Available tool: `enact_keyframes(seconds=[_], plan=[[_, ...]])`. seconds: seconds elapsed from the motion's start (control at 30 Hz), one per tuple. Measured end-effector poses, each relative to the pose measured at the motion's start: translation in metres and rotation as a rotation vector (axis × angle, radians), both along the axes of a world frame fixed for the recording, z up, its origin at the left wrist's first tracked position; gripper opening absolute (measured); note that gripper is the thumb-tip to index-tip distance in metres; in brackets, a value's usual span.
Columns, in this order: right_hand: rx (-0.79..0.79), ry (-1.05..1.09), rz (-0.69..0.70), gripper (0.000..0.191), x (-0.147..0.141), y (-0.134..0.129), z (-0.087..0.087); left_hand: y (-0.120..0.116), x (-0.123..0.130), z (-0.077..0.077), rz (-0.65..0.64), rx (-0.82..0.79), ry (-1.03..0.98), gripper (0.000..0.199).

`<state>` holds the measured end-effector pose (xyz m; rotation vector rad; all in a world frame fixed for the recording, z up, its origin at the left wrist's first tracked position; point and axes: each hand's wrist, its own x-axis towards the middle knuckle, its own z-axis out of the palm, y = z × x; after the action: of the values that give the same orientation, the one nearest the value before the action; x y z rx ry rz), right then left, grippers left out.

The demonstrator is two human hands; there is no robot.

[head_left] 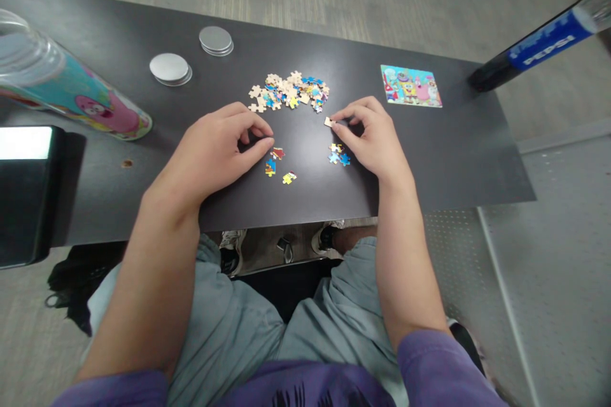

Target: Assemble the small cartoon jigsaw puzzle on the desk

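Between thumb and index finger, my right hand [370,133] pinches a puzzle piece [328,122], its plain tan back showing. Just below lie several blue and pale puzzle pieces [338,156]. My left hand [229,146] hovers or rests at the left, thumb and index fingertips close together; whether a piece is between them is hidden. Near its thumb are a red piece [277,152] and a blue-yellow piece [270,168], with a yellow piece [289,177] farther right. Beyond both hands spreads a heap of mixed puzzle pieces [289,90], many face down.
On the dark table [315,203] stand a cartoon-printed clear container [95,95] at left and a Pepsi bottle [544,44] at far right. Two stacks of metal discs [169,68] lie back left. A cartoon picture card [411,86] lies back right; a black device [23,203] sits front left.
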<state>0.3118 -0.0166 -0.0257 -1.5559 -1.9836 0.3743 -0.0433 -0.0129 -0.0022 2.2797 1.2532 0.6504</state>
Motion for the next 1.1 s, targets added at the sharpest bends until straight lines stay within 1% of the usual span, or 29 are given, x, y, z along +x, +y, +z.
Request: enact_keyframes(seconds=[0.1, 0.2, 0.27, 0.33, 0.43, 0.5, 0.63, 0.73, 0.8, 0.83, 0.87, 0.97, 1.03, 1.1], plan=[[-0.011, 0.001, 0.011, 0.015, -0.004, -0.003, 0.006, 0.0, 0.0, 0.001, -0.004, -0.003, 0.007, 0.025], [-0.021, 0.001, 0.074, 0.015, -0.006, -0.009, 0.011, 0.0, 0.0, 0.003, 0.002, -0.015, 0.016, 0.026], [-0.016, 0.012, 0.105, 0.02, -0.004, -0.012, 0.014, 0.0, 0.001, 0.004, 0.009, -0.02, 0.021, 0.026], [0.014, 0.0, 0.088, 0.027, -0.001, -0.016, 0.014, 0.0, 0.001, 0.005, 0.012, -0.02, 0.024, 0.026], [0.025, -0.084, 0.051, 0.033, 0.001, -0.022, 0.014, 0.001, 0.001, 0.005, 0.007, -0.022, 0.024, 0.026], [-0.009, -0.144, 0.072, 0.034, -0.002, -0.028, 0.016, 0.001, 0.001, 0.005, -0.002, -0.027, 0.032, 0.027], [-0.057, -0.214, 0.165, 0.045, -0.024, -0.044, 0.024, 0.001, -0.001, 0.004, -0.009, -0.038, 0.069, 0.034], [-0.101, -0.225, 0.313, 0.049, -0.04, -0.051, 0.033, -0.001, -0.002, 0.005, -0.019, -0.044, 0.101, 0.045], [-0.147, -0.214, 0.382, 0.051, -0.04, -0.049, 0.037, -0.003, -0.001, 0.005, -0.025, -0.045, 0.109, 0.046], [-0.156, -0.203, 0.375, 0.053, -0.038, -0.045, 0.037, -0.004, 0.001, 0.005, -0.024, -0.042, 0.114, 0.045], [-0.152, -0.191, 0.339, 0.054, -0.034, -0.04, 0.036, -0.006, 0.004, 0.005, -0.02, -0.037, 0.122, 0.044], [-0.079, -0.175, 0.176, 0.057, -0.021, -0.025, 0.028, -0.012, 0.017, 0.007, 0.007, -0.027, 0.165, 0.042], [-0.065, -0.19, 0.155, 0.058, -0.017, -0.017, 0.021, -0.015, 0.025, 0.009, 0.013, -0.03, 0.187, 0.045], [-0.081, -0.21, 0.179, 0.059, -0.018, -0.013, 0.015, -0.016, 0.027, 0.01, -0.001, -0.029, 0.189, 0.046]])
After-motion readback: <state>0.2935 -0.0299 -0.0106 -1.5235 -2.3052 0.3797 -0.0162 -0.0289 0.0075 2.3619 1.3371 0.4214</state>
